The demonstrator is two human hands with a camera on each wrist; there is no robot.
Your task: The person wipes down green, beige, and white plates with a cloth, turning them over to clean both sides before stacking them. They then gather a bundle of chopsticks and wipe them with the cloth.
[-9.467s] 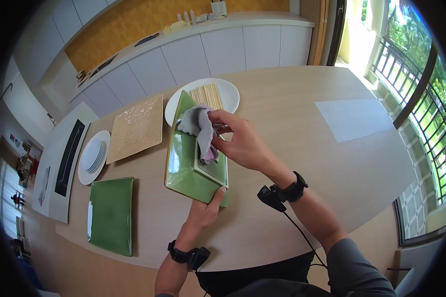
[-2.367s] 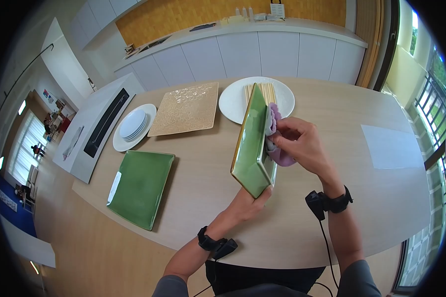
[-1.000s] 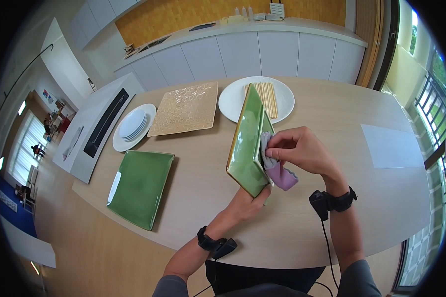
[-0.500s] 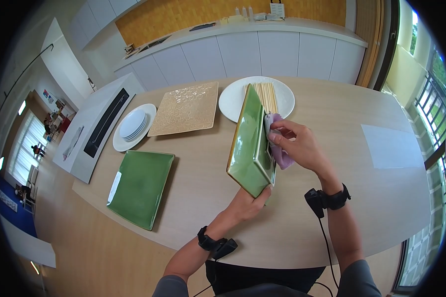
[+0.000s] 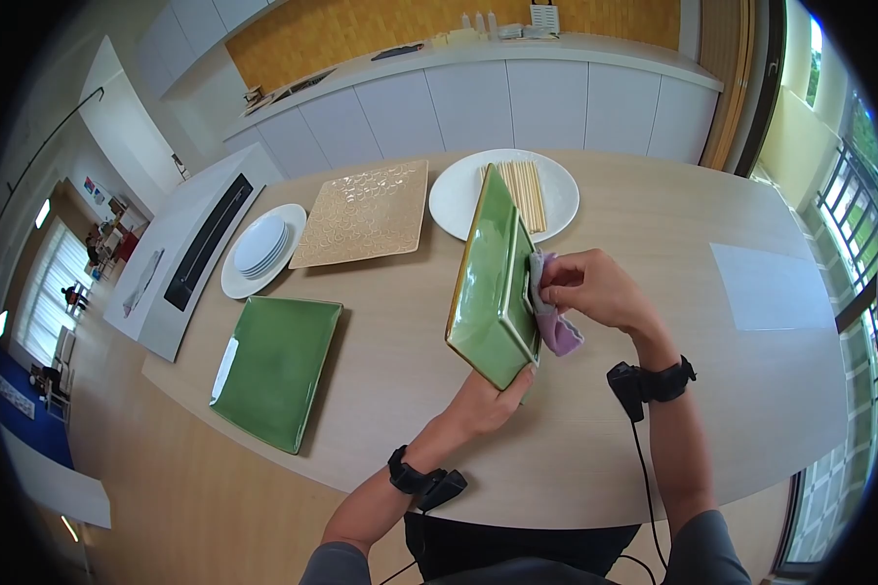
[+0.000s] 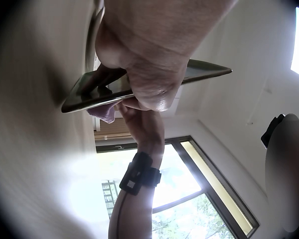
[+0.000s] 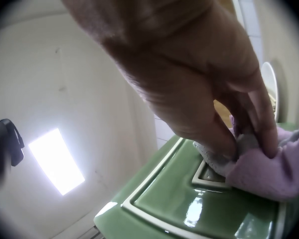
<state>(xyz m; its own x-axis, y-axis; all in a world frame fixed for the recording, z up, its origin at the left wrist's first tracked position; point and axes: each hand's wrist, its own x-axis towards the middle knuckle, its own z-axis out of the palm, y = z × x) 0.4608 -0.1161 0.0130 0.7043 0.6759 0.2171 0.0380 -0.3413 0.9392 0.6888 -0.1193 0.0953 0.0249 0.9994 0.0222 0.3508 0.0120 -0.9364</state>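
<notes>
A green glazed rectangular plate (image 5: pixel 485 292) is held up on edge over the table, its underside with a raised foot rim turned to the right. My left hand (image 5: pixel 485 402) grips its lower edge, the thumb on the underside and the other fingers hidden behind it. My right hand (image 5: pixel 595 290) pinches a grey and purple cloth (image 5: pixel 560 330) against the underside. In the right wrist view the cloth (image 7: pixel 261 172) lies bunched under the fingertips, beside the small inner ridge of the plate (image 7: pixel 179 199).
A second green plate (image 5: pixel 278 370) lies on the table (image 5: pixel 400 370) at the left. Behind it are stacked small white plates (image 5: pixel 261 244) on a white oval plate (image 5: pixel 288 216) and a tan embossed square plate (image 5: pixel 361 214). A white plate (image 5: pixel 449 200) bears wooden chopsticks (image 5: pixel 529 195). A translucent sheet (image 5: pixel 773 288) lies right.
My right hand has slid the cloth up and then back down along the plate's underside over the last second. My left hand keeps the plate nearly still.
</notes>
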